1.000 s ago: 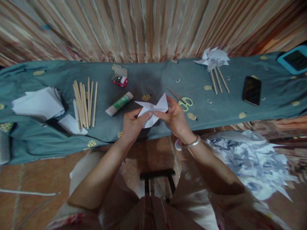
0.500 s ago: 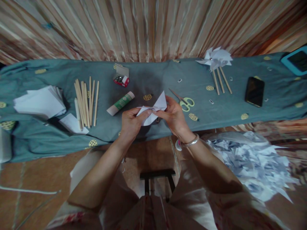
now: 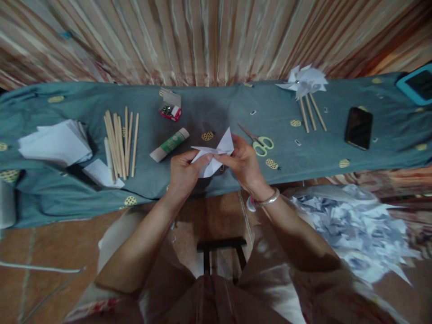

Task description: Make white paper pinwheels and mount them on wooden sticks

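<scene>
A white paper pinwheel (image 3: 224, 142), its corners folded toward the middle, is held between both hands above the table's near edge. My left hand (image 3: 184, 173) pinches its left side, thumb on top. My right hand (image 3: 246, 163) grips the right side, its thumb pressed near the centre; the fingers beneath are partly hidden. To the left of the paper lies a glue stick (image 3: 169, 145) with a green label. Scissors (image 3: 259, 143) with light green handles rest just beyond my right hand. An open small box (image 3: 170, 109) of metal pins or tacks stands farther back.
Wooden sticks (image 3: 121, 144) and a stack of white paper (image 3: 57, 143) lie on the left. Finished-looking pinwheels on sticks (image 3: 305, 83), a phone (image 3: 359, 128) and a blue-framed device (image 3: 416, 85) are on the right. A bag of paper pinwheels (image 3: 361, 225) sits below the table's right side.
Almost nothing differs. Both hands keep their hold on the paper pinwheel, and the view has shifted very slightly.
</scene>
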Demonstrator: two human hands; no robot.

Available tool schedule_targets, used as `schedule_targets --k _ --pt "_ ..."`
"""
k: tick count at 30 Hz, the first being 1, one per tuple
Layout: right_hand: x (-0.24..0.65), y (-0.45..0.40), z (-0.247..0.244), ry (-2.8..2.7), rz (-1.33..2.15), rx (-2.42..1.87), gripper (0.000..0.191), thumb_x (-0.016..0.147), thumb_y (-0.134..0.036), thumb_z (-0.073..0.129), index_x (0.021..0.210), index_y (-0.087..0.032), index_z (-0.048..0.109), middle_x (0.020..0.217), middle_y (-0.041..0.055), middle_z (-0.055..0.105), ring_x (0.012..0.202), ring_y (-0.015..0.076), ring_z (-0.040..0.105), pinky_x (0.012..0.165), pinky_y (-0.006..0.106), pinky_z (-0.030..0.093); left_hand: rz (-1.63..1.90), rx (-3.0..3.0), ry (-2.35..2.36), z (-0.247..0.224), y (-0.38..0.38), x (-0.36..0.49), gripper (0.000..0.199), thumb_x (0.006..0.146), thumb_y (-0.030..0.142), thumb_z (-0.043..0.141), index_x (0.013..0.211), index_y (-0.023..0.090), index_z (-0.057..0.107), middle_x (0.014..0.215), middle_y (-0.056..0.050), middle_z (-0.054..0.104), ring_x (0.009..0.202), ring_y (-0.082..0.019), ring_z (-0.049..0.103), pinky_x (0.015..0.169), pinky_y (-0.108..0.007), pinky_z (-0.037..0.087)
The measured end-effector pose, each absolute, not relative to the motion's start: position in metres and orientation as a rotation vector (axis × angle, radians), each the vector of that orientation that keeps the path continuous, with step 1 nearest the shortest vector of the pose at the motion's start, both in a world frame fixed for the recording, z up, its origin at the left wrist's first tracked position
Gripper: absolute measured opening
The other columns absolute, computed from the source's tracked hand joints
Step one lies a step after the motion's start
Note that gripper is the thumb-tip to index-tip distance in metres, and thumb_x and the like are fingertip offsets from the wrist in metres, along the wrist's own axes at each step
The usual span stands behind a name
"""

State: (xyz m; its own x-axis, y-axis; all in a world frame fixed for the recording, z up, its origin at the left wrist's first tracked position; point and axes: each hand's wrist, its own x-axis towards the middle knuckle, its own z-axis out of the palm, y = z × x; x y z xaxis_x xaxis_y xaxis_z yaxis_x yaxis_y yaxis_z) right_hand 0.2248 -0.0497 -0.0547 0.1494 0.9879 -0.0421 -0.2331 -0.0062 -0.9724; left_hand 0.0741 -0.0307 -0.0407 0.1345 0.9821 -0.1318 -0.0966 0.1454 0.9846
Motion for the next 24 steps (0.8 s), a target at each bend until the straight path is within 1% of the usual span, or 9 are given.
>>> schedule_targets --k 3,6,13,16,19,24 --pt "0.2242 -0.0502 -0.0528 -0.930 1.209 -1.130 0.066 0.062 -0.044 0.088 0.117 -0.025 0.057 0.097 0.0018 0.075 0.091 0.0226 0.071 0.086 0.038 0.057 1.078 1.089 1.122 -0.0405 -0.0316 0.0747 0.020 0.066 0.036 0.084 0.074 0.019 0.079 0.064 0.001 0.070 0.057 -0.011 0.056 0.056 -0.023 0.042" --pt "0.2243 -0.0502 -0.0504 -0.936 1.204 -1.139 0.065 0.063 -0.044 0.088 0.117 -0.025 0.057 0.099 0.0021 0.075 0.095 0.0235 0.070 0.087 0.039 0.058 1.072 1.050 1.102 -0.0380 -0.0321 0.0758 0.024 0.064 0.038 0.086 0.076 0.018 0.079 0.066 0.001 0.071 0.059 -0.012 0.057 0.057 -0.023 0.044" --pt "0.2274 -0.0477 -0.0533 -0.894 1.230 -1.113 0.059 0.061 -0.040 0.089 0.109 -0.025 0.059 0.097 0.0009 0.074 0.087 0.0209 0.070 0.083 0.038 0.060 1.081 0.928 1.018 -0.0358 -0.0304 0.0782 0.022 0.059 0.028 0.087 0.076 0.017 0.078 0.070 0.001 0.072 0.060 -0.011 0.059 0.059 -0.022 0.046" --pt "0.2281 -0.0472 -0.0553 -0.893 1.256 -1.109 0.061 0.060 -0.039 0.089 0.110 -0.023 0.059 0.098 0.0014 0.074 0.088 0.0204 0.070 0.083 0.037 0.060 1.064 0.891 1.001 -0.0369 -0.0303 0.0787 0.023 0.057 0.028 0.087 0.075 0.017 0.078 0.068 0.001 0.071 0.058 -0.011 0.059 0.057 -0.022 0.046" --pt "0.2280 -0.0475 -0.0550 -0.905 1.268 -1.126 0.058 0.061 -0.039 0.088 0.109 -0.022 0.060 0.097 0.0019 0.073 0.088 0.0202 0.069 0.082 0.036 0.059 1.037 0.871 0.995 -0.0374 -0.0310 0.0790 0.023 0.056 0.028 0.087 0.075 0.017 0.077 0.067 0.001 0.071 0.056 -0.010 0.057 0.056 -0.022 0.045" --pt "0.2257 -0.0488 -0.0526 -0.876 1.288 -1.140 0.052 0.060 -0.040 0.088 0.100 -0.021 0.062 0.088 -0.0004 0.071 0.079 0.0174 0.066 0.074 0.032 0.057 1.016 0.823 0.991 -0.0376 -0.0320 0.0797 0.027 0.055 0.028 0.086 0.078 0.017 0.077 0.068 0.000 0.072 0.057 -0.011 0.059 0.057 -0.023 0.046"
